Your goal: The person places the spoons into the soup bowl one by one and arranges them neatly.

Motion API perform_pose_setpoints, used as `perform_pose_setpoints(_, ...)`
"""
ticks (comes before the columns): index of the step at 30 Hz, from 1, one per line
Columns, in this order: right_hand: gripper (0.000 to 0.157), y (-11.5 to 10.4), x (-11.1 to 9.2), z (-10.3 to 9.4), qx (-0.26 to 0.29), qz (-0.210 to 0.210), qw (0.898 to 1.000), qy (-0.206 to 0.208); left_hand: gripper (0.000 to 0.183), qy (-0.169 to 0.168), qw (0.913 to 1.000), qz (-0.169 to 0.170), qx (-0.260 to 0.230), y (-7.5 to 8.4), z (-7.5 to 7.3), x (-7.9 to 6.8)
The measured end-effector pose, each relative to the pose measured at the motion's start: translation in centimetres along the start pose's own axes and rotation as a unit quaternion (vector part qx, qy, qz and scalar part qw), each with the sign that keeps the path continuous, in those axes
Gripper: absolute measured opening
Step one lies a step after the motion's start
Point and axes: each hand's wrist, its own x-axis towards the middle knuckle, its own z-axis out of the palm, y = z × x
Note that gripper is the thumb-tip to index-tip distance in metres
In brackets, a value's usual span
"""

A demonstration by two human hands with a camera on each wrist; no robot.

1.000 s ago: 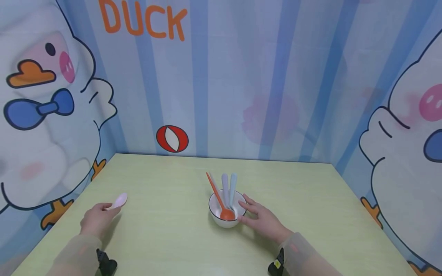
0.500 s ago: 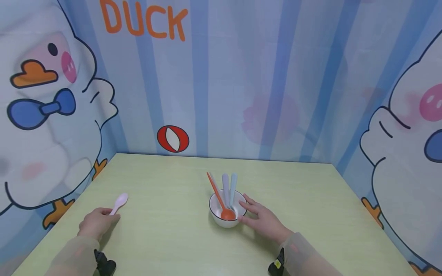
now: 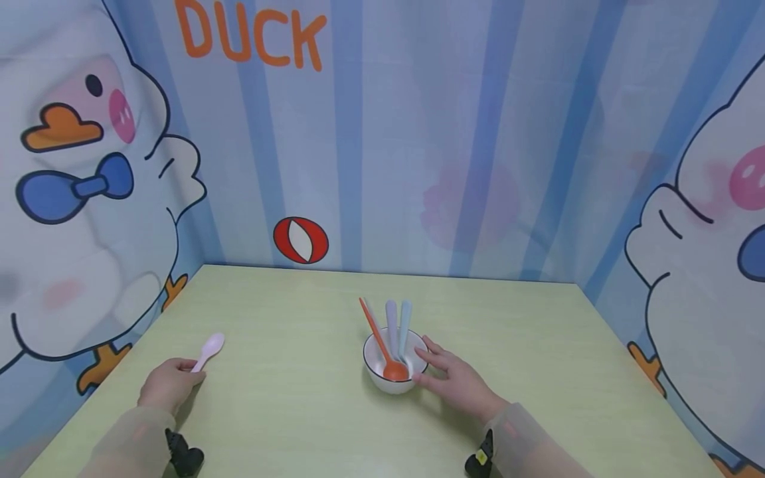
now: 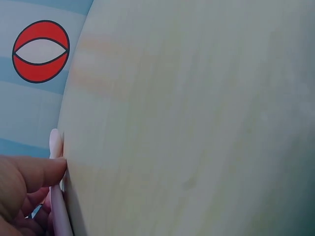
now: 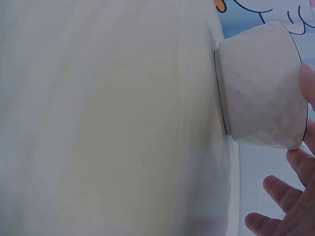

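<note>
My left hand (image 3: 169,385), low over the left of the table, pinches a light pink spoon (image 3: 210,348) by its handle. The spoon's oval head points away and to the right; in the left wrist view the thumb lies across the handle (image 4: 60,216). A white bowl (image 3: 388,386) with a dark rim stands upright near the middle. It holds an orange spoon (image 3: 394,370), a lilac handle (image 3: 391,318), a light blue handle (image 3: 404,322) and a pale one partly hidden. My right hand (image 3: 460,385) holds the bowl's right rim with thumb and finger, the other fingers spread.
The pale yellow table (image 3: 299,425) ends at a blue striped backdrop (image 3: 388,166) with printed ducks along the back and sides. A black strap device (image 3: 184,455) sits on the left wrist, another (image 3: 479,458) on the right.
My left hand has turned the pink spoon, so its head points further away and more of its handle shows. The right hand and the bowl have stayed in place.
</note>
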Motion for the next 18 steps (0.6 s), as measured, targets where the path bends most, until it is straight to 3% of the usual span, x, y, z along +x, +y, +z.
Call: perform_pose_setpoints(18, 0.063, 0.0, 0.0, 0.0, 0.002, -0.004, 1.000, -0.003, 0.039, -0.034, 0.9984, 0.040, -0.021, 0.8, 1.6, -0.3)
